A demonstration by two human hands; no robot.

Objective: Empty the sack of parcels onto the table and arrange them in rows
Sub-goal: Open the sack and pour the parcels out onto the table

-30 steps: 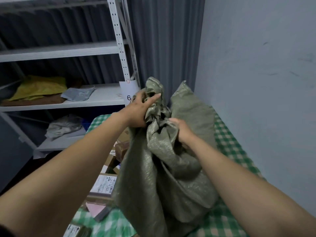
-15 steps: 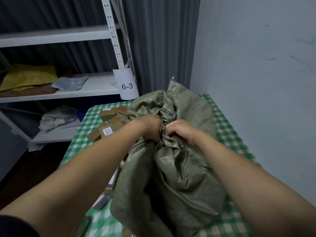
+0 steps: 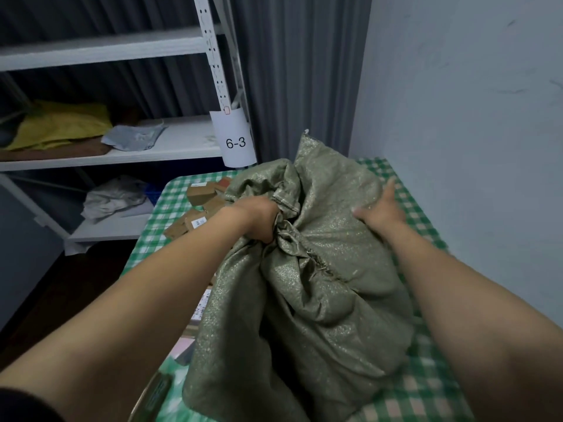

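A dim room. A pale, scuffed plaster wall (image 3: 472, 117) runs along the right. Grey pleated curtains (image 3: 298, 71) hang across the back. At left stands a white metal shelving unit (image 3: 217, 65) with a paper label (image 3: 236, 141) reading "6-3" on its upright. Its shelves hold yellow fabric (image 3: 61, 126), a grey bag (image 3: 134, 137) and crumpled white plastic (image 3: 112, 196). The floor (image 3: 76, 284) is dark. A green-checked cloth covers the bench (image 3: 426, 391).
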